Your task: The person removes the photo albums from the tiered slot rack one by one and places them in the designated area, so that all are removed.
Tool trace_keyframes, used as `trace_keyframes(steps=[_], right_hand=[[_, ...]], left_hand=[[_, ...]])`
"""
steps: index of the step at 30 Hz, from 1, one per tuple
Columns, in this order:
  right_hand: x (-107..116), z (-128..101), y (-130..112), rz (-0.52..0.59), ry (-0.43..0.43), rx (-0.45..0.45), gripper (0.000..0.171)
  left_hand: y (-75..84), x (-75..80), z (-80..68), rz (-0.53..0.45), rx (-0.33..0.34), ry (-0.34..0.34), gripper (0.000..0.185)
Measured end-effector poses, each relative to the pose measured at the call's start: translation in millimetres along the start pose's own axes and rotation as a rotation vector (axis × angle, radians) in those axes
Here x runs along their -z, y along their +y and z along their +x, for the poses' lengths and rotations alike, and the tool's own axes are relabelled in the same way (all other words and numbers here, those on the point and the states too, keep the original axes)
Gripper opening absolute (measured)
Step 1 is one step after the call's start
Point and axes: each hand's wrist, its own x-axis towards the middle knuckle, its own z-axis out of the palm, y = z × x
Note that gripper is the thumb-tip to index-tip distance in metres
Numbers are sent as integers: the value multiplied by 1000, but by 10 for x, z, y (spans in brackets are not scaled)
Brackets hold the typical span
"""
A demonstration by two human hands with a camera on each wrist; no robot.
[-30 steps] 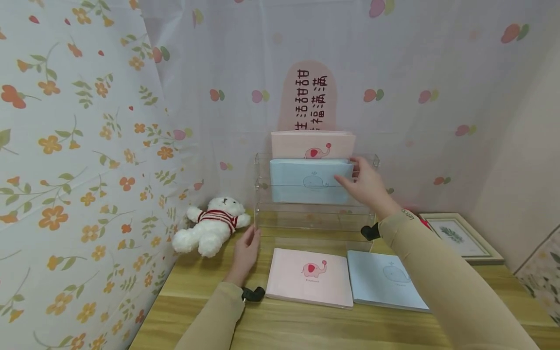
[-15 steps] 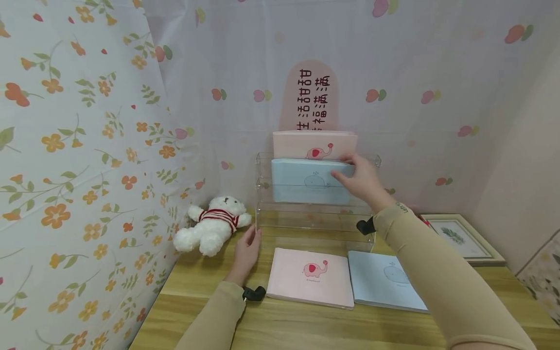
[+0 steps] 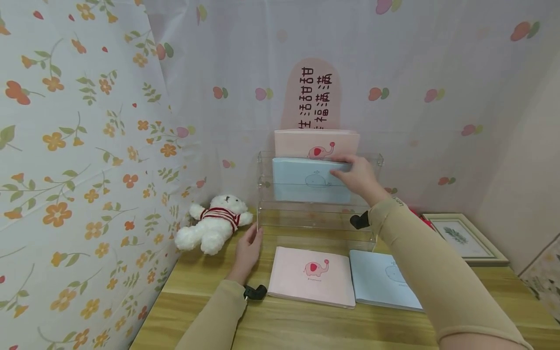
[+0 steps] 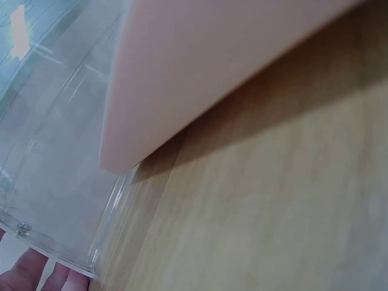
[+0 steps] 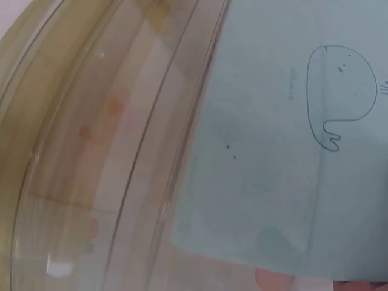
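Observation:
A clear acrylic tiered rack [image 3: 315, 218] stands at the back of the wooden table [image 3: 210, 311]. A pink elephant book [image 3: 306, 142] stands in its top tier. In the tier below is a blue whale book [image 3: 302, 182]. My right hand [image 3: 355, 177] grips that blue book at its top right corner, fingers curled over the top edge. My left hand [image 3: 248, 250] rests with straight fingers against the rack's lower left front corner. The left wrist view shows the rack's corner [image 4: 54, 182] with fingertips [image 4: 36, 276] on it. The right wrist view shows the blue book [image 5: 285, 133] behind the clear rack wall [image 5: 109, 151].
A second pink elephant book [image 3: 311, 276] and a second blue whale book [image 3: 380, 284] lie flat side by side in front of the rack. A white teddy bear [image 3: 214, 228] lies left of the rack. A framed picture [image 3: 463, 236] lies at the right. Flowered curtains close in the left and back.
My right hand has slid up from the blue book's front face to its top right edge. The left hand has stayed at the rack's corner.

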Motion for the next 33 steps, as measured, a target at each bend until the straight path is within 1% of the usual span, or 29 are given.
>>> trace_keyframes(steps=[4, 7, 12, 16, 19, 26, 30, 33], right_hand=[[-45, -18, -14, 32, 25, -4, 30], [-84, -43, -22, 51, 58, -7, 24], [-114, -73, -67, 92, 132, 27, 20], [-89, -106, -150, 111, 189, 61, 22], [-43, -148, -228, 104, 236, 94, 21], [89, -308, -381, 158, 388, 212, 15], [137, -427, -461, 165, 395, 248, 13], [135, -580, -493, 139, 372, 260, 13]], left_hand=[[9, -4, -3, -5, -5, 6, 46], [8, -5, -7, -2, -6, 6, 46], [-4, -12, -14, 3, 1, 6, 47], [-9, -10, -10, 0, 1, 8, 46], [-1, -10, -5, -4, 0, 14, 46], [7, -22, -8, -11, 6, 13, 47], [-10, -18, 2, 8, 3, 11, 47], [-11, -12, 1, 12, 4, 2, 47]])
